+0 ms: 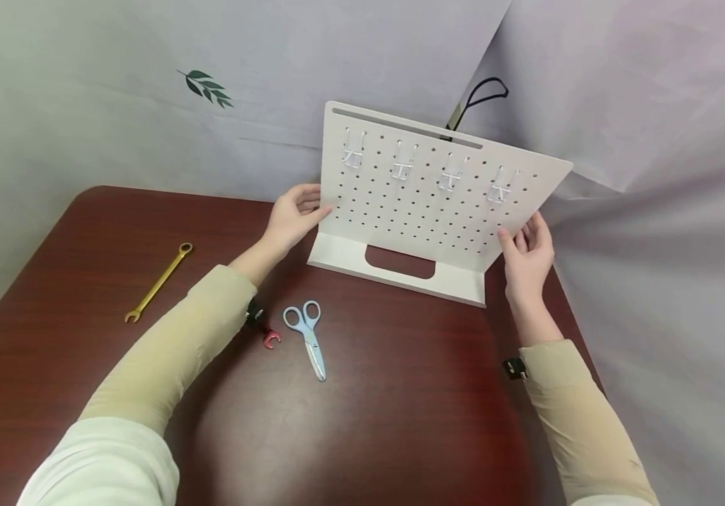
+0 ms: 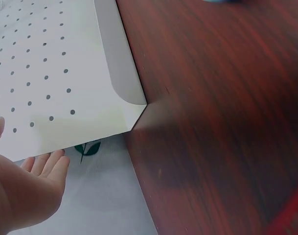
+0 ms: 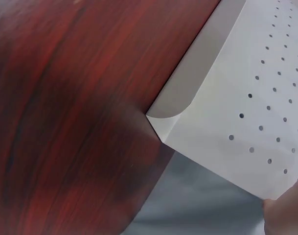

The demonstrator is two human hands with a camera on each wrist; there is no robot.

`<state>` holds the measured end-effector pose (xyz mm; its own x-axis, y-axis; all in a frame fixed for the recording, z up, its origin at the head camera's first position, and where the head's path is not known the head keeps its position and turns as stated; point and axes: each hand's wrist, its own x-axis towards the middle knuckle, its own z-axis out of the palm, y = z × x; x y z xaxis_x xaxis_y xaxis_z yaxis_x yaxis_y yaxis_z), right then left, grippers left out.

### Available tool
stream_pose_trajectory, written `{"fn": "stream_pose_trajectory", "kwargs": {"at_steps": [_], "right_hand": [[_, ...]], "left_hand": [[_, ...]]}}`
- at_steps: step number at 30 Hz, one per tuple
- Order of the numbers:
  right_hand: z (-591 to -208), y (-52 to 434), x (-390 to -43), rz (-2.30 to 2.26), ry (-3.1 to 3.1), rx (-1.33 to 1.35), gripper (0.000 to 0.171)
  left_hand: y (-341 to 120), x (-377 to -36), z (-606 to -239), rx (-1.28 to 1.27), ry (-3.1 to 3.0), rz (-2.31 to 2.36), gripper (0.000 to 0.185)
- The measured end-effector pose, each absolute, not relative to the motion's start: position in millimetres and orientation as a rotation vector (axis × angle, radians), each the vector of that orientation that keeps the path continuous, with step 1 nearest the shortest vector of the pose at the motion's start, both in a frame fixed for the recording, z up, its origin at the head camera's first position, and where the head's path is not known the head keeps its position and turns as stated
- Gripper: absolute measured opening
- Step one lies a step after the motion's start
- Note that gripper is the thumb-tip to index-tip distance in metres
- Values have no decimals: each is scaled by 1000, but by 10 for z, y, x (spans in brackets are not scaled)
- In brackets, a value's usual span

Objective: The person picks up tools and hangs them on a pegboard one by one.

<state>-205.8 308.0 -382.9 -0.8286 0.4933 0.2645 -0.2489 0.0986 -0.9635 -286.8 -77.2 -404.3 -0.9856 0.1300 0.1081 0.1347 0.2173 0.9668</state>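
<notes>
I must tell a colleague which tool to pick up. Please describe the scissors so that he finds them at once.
On the dark red table, look in front of the white pegboard, a little to its left. The scissors lie flat there beside a small red clip. Only they have pale blue handle loops; the wrench further left is yellow.

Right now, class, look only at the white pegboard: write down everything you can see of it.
The white pegboard is an upright panel, seemingly painted metal or plastic, dotted with rows of small round holes, with a long slot along its top edge. Four small clear hooks hang in a row near the top. A flat foot with a rounded cut-out projects forward onto the dark red wooden table. It stands near the table's far edge. The left hand holds its left edge, the right hand its right.
</notes>
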Motion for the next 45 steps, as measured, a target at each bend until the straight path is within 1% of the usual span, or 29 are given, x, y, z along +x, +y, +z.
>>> {"fn": "stream_pose_trajectory", "kwargs": {"at_steps": [12,27,33,37,45], "right_hand": [[-3859,2763,-2204,1839,-1855,-133,67],[-3888,2467,-2317,1837,-1938,-33,71],[-3887,2426,-2329,1819,-1968,-1,72],[-3856,2435,-2321,1774,-2011,-4,70],[-3681,2544,-2357,1500,-2101,-53,63]], "left_hand": [[-1179,-2656,-4054,-216,-2444,-1893,59],[-1536,-2433,-4036,-101,-2440,-1841,60],[-1621,-2400,-4023,-75,-2480,-1840,64],[-1649,-2411,-4030,-87,-2492,-1839,63],[-1629,-2412,-4035,-113,-2482,-1854,61]]}}
